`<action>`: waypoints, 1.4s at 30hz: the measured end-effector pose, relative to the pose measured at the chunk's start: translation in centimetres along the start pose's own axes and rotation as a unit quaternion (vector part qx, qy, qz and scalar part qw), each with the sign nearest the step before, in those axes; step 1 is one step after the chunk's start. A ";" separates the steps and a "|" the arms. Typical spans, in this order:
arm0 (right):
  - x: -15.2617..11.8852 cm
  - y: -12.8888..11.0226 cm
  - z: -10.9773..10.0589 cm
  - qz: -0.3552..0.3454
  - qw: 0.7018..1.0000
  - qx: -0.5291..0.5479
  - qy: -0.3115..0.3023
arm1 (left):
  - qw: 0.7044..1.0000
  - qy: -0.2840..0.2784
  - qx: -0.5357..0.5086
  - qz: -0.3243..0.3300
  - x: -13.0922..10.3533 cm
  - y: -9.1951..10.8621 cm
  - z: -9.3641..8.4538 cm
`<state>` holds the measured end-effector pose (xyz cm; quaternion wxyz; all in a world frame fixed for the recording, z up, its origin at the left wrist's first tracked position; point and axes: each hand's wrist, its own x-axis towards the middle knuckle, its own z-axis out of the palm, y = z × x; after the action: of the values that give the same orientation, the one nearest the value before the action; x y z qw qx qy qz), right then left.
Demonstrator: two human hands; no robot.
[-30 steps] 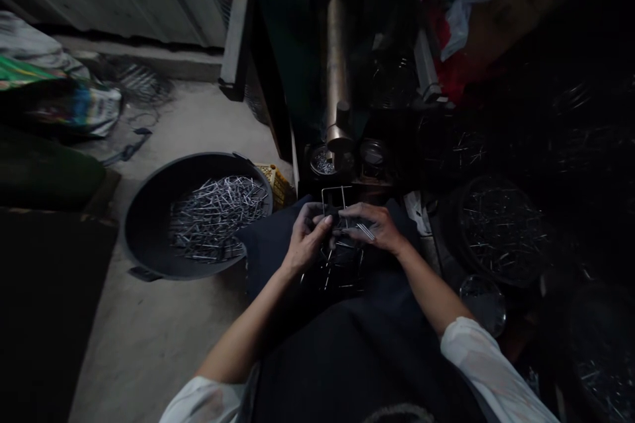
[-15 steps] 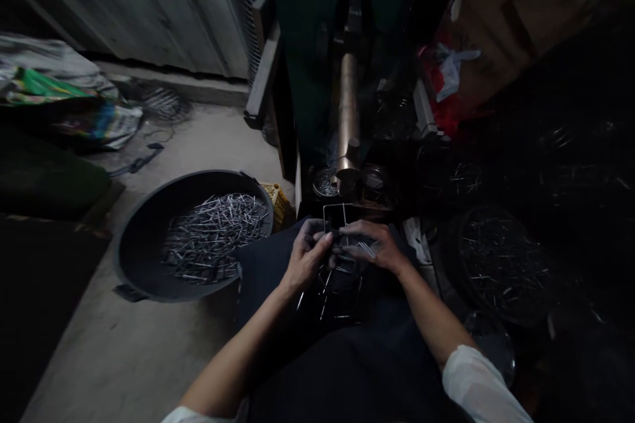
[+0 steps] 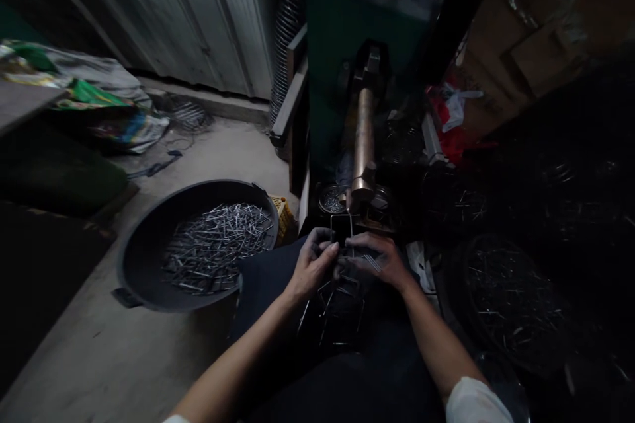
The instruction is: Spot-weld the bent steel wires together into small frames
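A thin bent wire frame [image 3: 340, 215] stands up between my two hands, its top bar near the tip of a copper-coloured machine arm [image 3: 364, 142]. My left hand [image 3: 317, 256] pinches the frame's left side between thumb and fingers. My right hand [image 3: 380, 256] grips its right side, and several short metal rods [image 3: 372, 263] stick out from those same fingers. Below the hands, more bent wire pieces [image 3: 342, 317] lie over my dark-clad lap. The frame's lower part is hidden by the fingers.
To the left on the floor stands a large black basin [image 3: 129, 258] heaped with wire pieces [image 3: 218, 244], a yellow crate [image 3: 282, 217] beside it. A green machine [image 3: 332, 33] rises ahead. On the dark right is another container of metal pieces [image 3: 510, 291]. Small dishes [image 3: 331, 199] sit under the machine arm.
The view has tilted up, so the machine's panel shows and the scene sits lower. The wire frame now stands closer to the machine arm's tip; both hands keep their hold.
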<state>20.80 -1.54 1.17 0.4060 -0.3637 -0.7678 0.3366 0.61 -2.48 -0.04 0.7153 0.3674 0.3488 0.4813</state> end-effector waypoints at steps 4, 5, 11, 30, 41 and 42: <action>0.1 0.2 0.1 0.017 1.000 0.012 0.004 | 1.000 0.004 0.004 -0.011 0.3 0.0 -0.2; 0.1 0.3 0.2 0.023 1.000 0.016 0.004 | 1.000 0.006 0.007 -0.012 0.3 0.0 -0.3; 0.0 0.6 0.7 0.057 0.997 -0.006 0.042 | 0.998 0.004 0.059 -0.016 0.7 0.7 -0.3; 4.7 3.0 -0.5 0.164 0.973 0.050 0.157 | 0.994 0.039 0.099 0.027 8.3 3.0 -0.8; -2.5 3.0 -0.8 0.293 0.901 0.232 0.222 | 0.983 0.174 0.021 0.054 6.7 2.8 -5.6; -3.9 3.0 -0.9 0.306 0.891 0.240 0.233 | 0.975 0.214 0.006 0.057 6.1 2.8 -7.4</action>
<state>24.01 -3.02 -2.30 0.5251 -0.5403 -0.3980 0.5235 -5.13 5.41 -2.05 0.5934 0.2797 0.4752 0.5864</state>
